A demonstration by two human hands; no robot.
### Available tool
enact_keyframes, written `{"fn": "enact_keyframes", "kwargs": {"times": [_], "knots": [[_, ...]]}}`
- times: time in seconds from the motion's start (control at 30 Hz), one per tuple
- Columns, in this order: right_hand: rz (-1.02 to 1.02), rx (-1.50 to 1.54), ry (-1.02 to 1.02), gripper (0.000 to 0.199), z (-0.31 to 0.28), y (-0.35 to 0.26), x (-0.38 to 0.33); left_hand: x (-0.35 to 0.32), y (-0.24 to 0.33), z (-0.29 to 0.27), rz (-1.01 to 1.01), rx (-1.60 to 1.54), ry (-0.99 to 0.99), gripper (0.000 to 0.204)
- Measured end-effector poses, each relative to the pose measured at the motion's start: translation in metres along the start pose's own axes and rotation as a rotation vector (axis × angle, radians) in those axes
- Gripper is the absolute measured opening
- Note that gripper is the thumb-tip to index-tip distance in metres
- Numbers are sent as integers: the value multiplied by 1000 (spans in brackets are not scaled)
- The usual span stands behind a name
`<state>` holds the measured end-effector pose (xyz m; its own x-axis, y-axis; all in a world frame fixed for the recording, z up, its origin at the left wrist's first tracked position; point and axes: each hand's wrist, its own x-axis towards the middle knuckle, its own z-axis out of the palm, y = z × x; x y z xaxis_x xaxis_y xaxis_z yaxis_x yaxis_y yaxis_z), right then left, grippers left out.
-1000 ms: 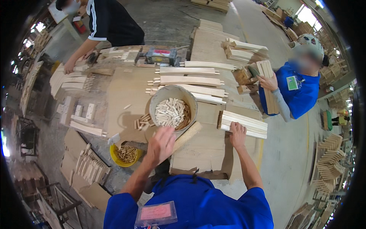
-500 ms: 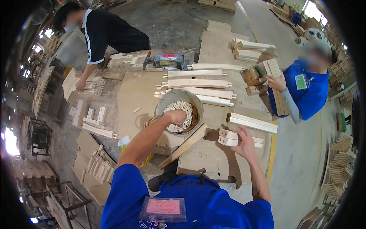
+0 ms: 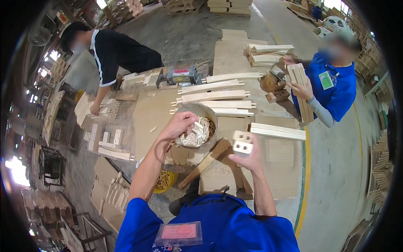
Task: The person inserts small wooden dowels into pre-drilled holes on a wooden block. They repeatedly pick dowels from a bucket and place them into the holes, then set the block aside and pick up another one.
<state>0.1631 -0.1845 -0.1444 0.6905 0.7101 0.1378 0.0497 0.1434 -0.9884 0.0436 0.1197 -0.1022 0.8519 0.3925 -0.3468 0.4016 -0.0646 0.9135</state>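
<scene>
My left hand [image 3: 181, 125] is closed at the left rim of a round bucket [image 3: 215, 133], its fingertips pinching at least one short pale dowel [image 3: 197, 124]. Inside the bucket lies a heap of wooden dowels [image 3: 200, 135]. To the right, my right hand [image 3: 251, 156] grips two square wooden legs [image 3: 242, 143] side by side, raised above the table. Their ends face me and show dark drilled holes; their far length is hidden behind the ends and the hand.
Tenoned wooden rails [image 3: 216, 95] lie beyond the bucket. A pair of wooden bars [image 3: 278, 131] rests at right, a wooden board [image 3: 205, 163] before the bucket. A yellow bucket of dowels [image 3: 164, 181] stands below. Co-workers in black [image 3: 126, 52] and blue [image 3: 340, 90] handle wood.
My left hand has risen out of the dowel heap to the bucket's left rim. My right hand has lifted the two legs off the table, drawn them left and turned their holed ends toward me.
</scene>
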Motion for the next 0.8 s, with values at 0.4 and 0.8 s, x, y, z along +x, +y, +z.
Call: {"fn": "enact_keyframes", "kwargs": {"times": [0.4, 0.8], "knots": [[-144, -262, -267, 66, 37, -8, 3, -104, 92, 69, 830, 454, -11, 8], [-174, -251, -273, 66, 41, -6, 12, -97, 88, 59, 597, 642, -4, 12]]}}
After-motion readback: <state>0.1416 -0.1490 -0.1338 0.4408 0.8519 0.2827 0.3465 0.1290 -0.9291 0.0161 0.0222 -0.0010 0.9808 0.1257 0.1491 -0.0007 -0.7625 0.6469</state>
